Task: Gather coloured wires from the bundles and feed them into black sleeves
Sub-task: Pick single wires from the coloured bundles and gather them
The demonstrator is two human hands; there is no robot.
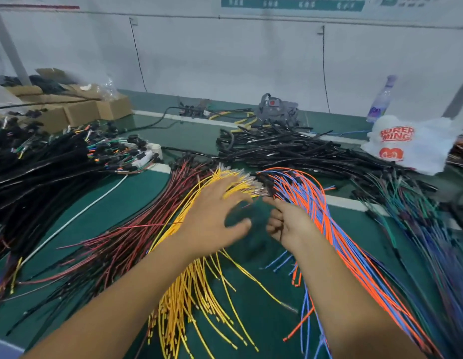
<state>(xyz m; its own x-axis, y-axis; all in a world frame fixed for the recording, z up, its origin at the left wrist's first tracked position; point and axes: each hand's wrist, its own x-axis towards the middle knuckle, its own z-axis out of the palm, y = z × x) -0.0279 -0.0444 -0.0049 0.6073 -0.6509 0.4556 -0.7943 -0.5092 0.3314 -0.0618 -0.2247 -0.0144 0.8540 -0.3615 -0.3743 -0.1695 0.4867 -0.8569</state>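
Cardboard boxes [77,110] upper left of the frame hold what looks like black cable, blurred. Left hand [215,218], fingers spread, sits over the yellow wires [199,275] mid-frame; risk: raking up several or snagging red wires [137,229] beside them. Right hand [290,224], curled, pinches something thin and dark; can't tell what. Orange-blue wires [336,229] just right could tangle. Black sleeves [290,149] piled behind on worktop [137,187].
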